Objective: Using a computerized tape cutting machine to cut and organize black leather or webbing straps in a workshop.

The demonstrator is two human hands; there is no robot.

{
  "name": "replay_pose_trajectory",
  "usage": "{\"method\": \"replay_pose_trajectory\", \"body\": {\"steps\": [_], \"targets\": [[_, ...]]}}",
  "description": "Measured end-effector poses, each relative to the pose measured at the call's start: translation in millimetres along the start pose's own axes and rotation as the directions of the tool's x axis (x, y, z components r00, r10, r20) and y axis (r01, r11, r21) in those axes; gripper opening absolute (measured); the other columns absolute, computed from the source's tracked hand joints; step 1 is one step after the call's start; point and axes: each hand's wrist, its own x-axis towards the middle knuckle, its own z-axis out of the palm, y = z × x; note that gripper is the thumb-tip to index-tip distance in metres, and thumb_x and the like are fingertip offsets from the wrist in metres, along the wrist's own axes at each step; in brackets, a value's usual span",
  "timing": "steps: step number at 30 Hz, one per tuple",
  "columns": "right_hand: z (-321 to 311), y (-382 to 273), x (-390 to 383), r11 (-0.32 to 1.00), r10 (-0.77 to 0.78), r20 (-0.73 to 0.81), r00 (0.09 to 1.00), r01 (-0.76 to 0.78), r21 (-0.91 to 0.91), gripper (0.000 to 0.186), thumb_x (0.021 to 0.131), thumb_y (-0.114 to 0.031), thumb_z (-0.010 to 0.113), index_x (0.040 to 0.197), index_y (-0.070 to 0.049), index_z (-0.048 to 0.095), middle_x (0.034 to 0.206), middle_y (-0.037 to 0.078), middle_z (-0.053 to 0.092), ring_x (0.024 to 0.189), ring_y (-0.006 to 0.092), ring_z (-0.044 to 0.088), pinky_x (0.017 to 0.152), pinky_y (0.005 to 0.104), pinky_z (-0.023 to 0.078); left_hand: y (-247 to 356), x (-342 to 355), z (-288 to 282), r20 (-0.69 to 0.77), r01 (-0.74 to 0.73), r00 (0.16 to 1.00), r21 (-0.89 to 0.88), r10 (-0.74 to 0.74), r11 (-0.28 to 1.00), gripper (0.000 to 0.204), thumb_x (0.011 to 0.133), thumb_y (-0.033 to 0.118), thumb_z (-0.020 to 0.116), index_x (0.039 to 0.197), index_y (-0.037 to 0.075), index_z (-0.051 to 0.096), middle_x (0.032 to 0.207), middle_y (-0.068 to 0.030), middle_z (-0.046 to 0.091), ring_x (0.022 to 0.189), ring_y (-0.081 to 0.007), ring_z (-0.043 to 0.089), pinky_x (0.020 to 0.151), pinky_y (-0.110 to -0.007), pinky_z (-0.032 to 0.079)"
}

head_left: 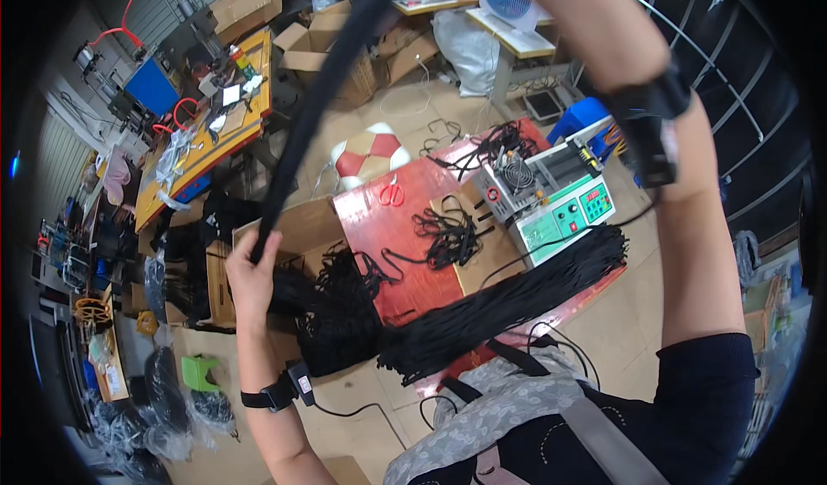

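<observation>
A black strap (312, 123) is gripped near its lower end by the closed left hand (250, 274) and is stretched, blurred, past the top edge, where the right hand is cut off and its state cannot be told. The red tabletop (366, 233) is crowded by scissors (392, 195), loose cords (452, 237), a machine (564, 224) and a thick cord bundle (508, 306), by which its near side is partly hidden. The box (308, 230) alongside is filled with dark contents, hard to make out.
</observation>
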Motion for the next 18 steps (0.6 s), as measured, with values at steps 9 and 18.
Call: {"method": "replay_pose_trajectory", "body": {"steps": [9,18], "targets": [[-279,-162,-248,0.998,-0.031,-0.661,0.750,0.061,0.022,0.025,0.097,-0.012,0.039,0.075,-0.003,0.045,0.053,-0.002,0.029,0.042,0.0059,0.027,0.042,0.0221,0.024,-122,-97,-20,0.287,-0.069,0.944,0.650,-0.160,0.757,0.026,0.067,-0.003,0.063,0.090,0.005,0.058,0.082,-0.0174,0.062,0.081,-0.0382,0.059,0.071,-0.043,0.044],[-391,-134,-540,0.960,-0.138,-0.988,-0.074,-0.254,-0.115,0.020,0.095,-0.019,0.040,0.079,-0.010,0.048,0.053,-0.005,0.035,0.041,0.0091,0.032,0.040,0.0253,0.028,-198,-190,26,0.539,-0.324,0.811,0.738,-0.229,0.592,0.011,0.071,0.001,0.057,0.077,0.010,0.058,0.078,-0.0147,0.058,0.077,-0.0359,0.055,0.072,-0.047,0.043]]}}
